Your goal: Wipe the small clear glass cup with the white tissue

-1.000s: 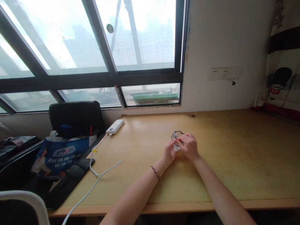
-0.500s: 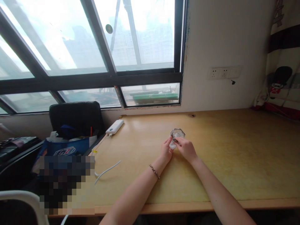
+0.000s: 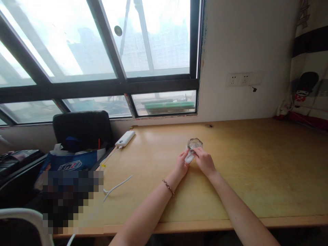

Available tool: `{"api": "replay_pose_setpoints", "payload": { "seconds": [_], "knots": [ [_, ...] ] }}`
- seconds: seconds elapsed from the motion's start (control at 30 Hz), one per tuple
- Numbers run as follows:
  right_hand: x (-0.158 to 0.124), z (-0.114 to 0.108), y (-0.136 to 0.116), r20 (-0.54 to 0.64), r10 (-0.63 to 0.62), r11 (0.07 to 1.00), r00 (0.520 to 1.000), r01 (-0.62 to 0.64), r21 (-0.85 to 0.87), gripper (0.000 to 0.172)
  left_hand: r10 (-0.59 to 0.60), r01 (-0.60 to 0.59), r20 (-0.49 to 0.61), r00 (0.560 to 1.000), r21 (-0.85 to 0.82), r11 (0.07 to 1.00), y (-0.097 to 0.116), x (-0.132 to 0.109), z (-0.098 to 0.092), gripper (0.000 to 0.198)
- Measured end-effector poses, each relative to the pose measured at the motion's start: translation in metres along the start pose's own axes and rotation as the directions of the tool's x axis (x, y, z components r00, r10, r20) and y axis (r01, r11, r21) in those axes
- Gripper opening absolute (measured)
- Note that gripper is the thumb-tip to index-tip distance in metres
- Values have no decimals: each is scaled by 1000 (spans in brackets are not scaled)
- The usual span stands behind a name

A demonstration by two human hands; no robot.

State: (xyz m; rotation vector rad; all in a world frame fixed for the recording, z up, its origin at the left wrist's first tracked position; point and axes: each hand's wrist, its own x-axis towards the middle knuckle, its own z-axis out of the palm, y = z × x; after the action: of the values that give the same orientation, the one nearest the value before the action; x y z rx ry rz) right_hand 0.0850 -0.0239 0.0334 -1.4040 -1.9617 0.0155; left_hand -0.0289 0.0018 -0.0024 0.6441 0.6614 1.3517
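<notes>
A glass dish with a faceted dark-looking rim point(image 3: 196, 140) is tilted above the wooden table, near the middle of the view. My left hand point(image 3: 182, 164) grips its lower left side, together with a white cloth or tissue point(image 3: 189, 157). From the right, my right hand point(image 3: 204, 159) has its fingers closed at the near rim, against the white material. Part of the dish is hidden behind the fingers. A braided bracelet point(image 3: 168, 187) circles my left wrist.
A white power bank point(image 3: 125, 138) with a cable lies at the table's point(image 3: 256, 171) back left. Another white cable end point(image 3: 118, 187) rests on the left side. Beyond that edge stand a black chair point(image 3: 82, 128) and a blue bag point(image 3: 69, 162).
My right fingers have shifted slightly along the near rim, and the dish has turned a little. My left hand has hardly moved.
</notes>
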Motion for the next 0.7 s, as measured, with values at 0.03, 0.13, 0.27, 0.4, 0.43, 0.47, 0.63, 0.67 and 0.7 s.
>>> {"api": "replay_pose_setpoints", "payload": {
  "seconds": [0.03,0.13,0.27,0.4,0.43,0.47,0.63,0.67,0.7],
  "knots": [
    [1,1,3,-11,13,1000,1000,-12,3,21,-2,2,7,1000,11,1000,0,1,-1,24],
    [4,4,15,-52,57,998,997,-57,3,19,-10,10,13,1000,53,999,1,4,-6,28],
    [10,6,45,-117,146,989,982,-148,-13,17,-25,27,-25,999,93,995,9,9,-9,28],
    [19,-1,91,-121,234,967,965,-244,-74,15,-56,61,-40,998,123,991,16,9,-9,24],
    [22,-6,104,-105,259,958,960,-270,-99,15,-60,65,-46,997,125,990,17,9,-9,23],
    [25,-11,117,-97,289,945,952,-300,-128,16,-62,69,-54,997,131,989,18,8,-9,22],
    [36,-38,170,-18,423,870,906,-411,-274,21,-49,56,-50,998,161,985,20,6,-8,21],
    [37,-43,177,-7,433,863,901,-417,-285,21,-43,49,-42,998,161,986,20,6,-8,20],
    [38,-47,183,3,442,858,897,-422,-293,21,-40,44,-32,999,160,986,20,6,-8,19]
  ]
}}
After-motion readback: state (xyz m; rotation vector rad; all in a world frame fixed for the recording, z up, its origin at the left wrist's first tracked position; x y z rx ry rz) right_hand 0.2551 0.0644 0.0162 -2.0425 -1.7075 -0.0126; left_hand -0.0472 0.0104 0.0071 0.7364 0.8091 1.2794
